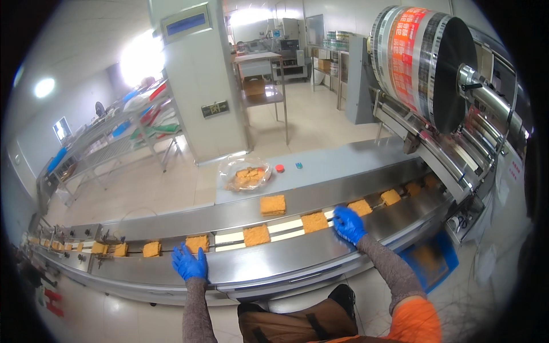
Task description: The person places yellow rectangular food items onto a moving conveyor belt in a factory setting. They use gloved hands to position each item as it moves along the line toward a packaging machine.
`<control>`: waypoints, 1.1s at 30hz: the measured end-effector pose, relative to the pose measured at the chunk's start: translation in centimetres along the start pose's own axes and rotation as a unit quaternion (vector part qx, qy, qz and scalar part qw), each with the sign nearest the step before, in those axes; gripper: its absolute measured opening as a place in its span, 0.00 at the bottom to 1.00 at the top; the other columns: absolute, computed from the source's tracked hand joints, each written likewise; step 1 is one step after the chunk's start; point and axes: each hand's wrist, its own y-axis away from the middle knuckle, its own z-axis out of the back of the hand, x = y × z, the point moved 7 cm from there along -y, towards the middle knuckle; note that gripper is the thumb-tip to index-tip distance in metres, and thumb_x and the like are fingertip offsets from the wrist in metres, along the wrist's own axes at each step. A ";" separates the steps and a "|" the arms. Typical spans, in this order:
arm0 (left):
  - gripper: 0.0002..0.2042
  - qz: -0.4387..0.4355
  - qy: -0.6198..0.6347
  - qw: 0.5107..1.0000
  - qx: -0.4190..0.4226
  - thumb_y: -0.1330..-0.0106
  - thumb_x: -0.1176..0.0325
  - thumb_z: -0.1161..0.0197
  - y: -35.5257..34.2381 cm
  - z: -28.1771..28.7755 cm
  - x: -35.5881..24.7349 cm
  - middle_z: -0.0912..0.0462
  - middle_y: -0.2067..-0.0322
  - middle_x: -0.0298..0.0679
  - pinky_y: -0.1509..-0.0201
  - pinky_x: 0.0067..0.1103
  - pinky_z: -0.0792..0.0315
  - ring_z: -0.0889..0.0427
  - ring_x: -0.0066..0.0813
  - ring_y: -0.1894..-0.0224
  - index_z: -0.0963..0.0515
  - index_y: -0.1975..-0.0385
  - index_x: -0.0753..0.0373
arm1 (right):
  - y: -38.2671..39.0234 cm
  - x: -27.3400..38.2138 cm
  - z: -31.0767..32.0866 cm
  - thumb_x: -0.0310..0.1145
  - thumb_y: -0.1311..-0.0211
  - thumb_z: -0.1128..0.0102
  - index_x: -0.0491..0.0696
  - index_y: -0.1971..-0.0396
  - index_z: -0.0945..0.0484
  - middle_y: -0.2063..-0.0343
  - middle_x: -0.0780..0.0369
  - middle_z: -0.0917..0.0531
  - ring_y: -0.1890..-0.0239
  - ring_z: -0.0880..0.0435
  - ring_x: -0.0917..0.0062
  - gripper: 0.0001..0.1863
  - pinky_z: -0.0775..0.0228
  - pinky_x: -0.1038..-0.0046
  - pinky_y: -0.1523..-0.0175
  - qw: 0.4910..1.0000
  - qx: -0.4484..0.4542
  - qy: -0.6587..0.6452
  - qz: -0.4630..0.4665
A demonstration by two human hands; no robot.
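Gloved hands at a conveyor of orange-brown blocks

The left hand is laid flat, fingers apart, by one block; the right hand, fingers spread, is set between two blocks.

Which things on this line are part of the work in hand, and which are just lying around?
In hand:
- left hand in blue glove
- right hand in blue glove
- square golden noodle blocks
- long steel conveyor

Lying about:
- clear plastic bag of noodle pieces
- small red cap
- small blue cap
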 end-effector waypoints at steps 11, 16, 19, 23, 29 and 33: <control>0.40 0.010 0.003 1.000 0.008 0.36 0.40 0.44 -0.2 -1.1 1.0 0.49 0.29 0.56 0.27 0.50 0.58 0.52 0.59 0.27 0.40 0.31 0.61 | 0.9 -5.2 -0.1 0.59 0.46 0.37 0.39 0.49 0.27 0.60 0.45 0.17 0.55 0.18 0.53 0.38 0.25 0.54 0.52 0.942 -0.137 0.243 -0.185; 0.50 0.106 -0.043 0.991 0.070 0.43 0.31 0.44 -1.6 -3.3 1.8 0.58 0.26 0.53 0.28 0.56 0.65 0.62 0.60 0.25 0.51 0.26 0.55 | 0.4 -7.4 -2.2 0.60 0.49 0.36 0.40 0.49 0.26 0.59 0.44 0.17 0.56 0.17 0.53 0.39 0.24 0.56 0.50 0.958 0.019 0.131 -0.254; 0.55 0.141 -0.066 0.978 0.139 0.48 0.29 0.40 -1.9 -2.6 -0.4 0.60 0.25 0.52 0.27 0.56 0.66 0.64 0.60 0.25 0.55 0.25 0.54 | 0.8 -10.6 -2.0 0.55 0.50 0.33 0.43 0.49 0.24 0.57 0.46 0.17 0.54 0.17 0.53 0.35 0.25 0.56 0.49 0.958 -0.003 0.085 -0.272; 0.54 0.095 -0.096 0.979 0.151 0.49 0.39 0.34 -3.7 -3.4 -1.7 0.46 0.29 0.53 0.29 0.53 0.51 0.43 0.50 0.28 0.54 0.26 0.61 | 1.5 -17.5 -1.9 0.46 0.52 0.33 0.44 0.49 0.24 0.54 0.46 0.18 0.50 0.19 0.51 0.31 0.26 0.55 0.46 0.954 -0.009 0.083 -0.289; 0.51 -0.060 0.056 0.988 0.129 0.46 0.38 0.38 -4.0 -4.1 -1.7 0.24 0.46 0.57 0.44 0.39 0.27 0.21 0.51 0.47 0.45 0.31 0.71 | 2.1 -18.1 -2.7 0.40 0.48 0.35 0.39 0.47 0.27 0.52 0.44 0.21 0.48 0.21 0.54 0.30 0.30 0.57 0.41 0.930 -0.078 0.153 -0.324; 0.42 -0.202 0.088 0.971 0.089 0.39 0.41 0.41 -2.9 -3.5 0.4 0.29 0.39 0.54 0.41 0.38 0.29 0.21 0.50 0.47 0.40 0.32 0.66 | 1.3 -10.9 -2.1 0.36 0.47 0.38 0.39 0.62 0.20 0.63 0.45 0.18 0.58 0.19 0.51 0.17 0.27 0.55 0.52 0.903 -0.202 0.300 -0.231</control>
